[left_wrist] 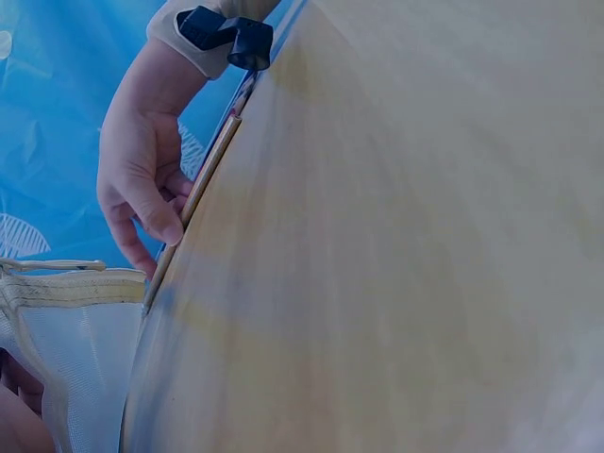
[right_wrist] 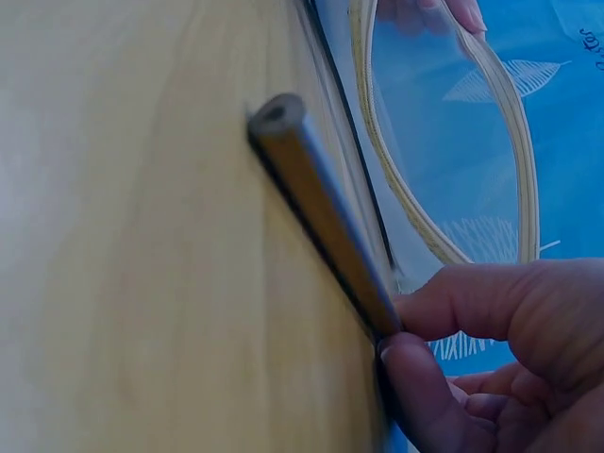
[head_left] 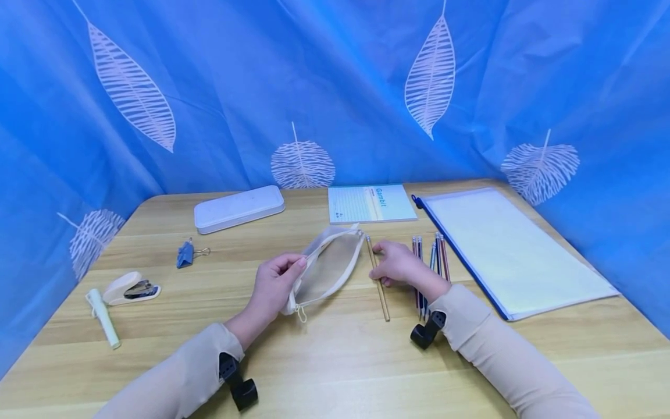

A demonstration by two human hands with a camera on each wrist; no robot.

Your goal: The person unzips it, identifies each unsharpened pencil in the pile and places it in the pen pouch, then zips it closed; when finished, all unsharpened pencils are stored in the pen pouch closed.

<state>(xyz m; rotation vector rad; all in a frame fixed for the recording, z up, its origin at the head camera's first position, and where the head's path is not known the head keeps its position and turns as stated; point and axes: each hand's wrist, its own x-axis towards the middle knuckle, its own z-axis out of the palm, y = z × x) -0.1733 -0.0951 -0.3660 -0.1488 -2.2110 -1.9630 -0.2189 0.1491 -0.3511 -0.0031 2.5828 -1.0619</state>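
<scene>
My left hand grips the near left edge of a white see-through zip pouch, whose mouth gapes wide toward the right. Just right of the pouch, my right hand pinches a gold pencil between thumb and fingers. In the right wrist view the pencil points its blunt, unsharpened end at the camera, close over the tabletop. Several dark and reddish pencils lie right of it, partly hidden under my right wrist. The left wrist view shows the pouch's zip edge beside the pencil's lower end.
A large zip document bag with a blue edge lies at the right. At the back are a notebook and a white pencil case. A blue binder clip, a white stapler and a pale green pen-like stick lie left.
</scene>
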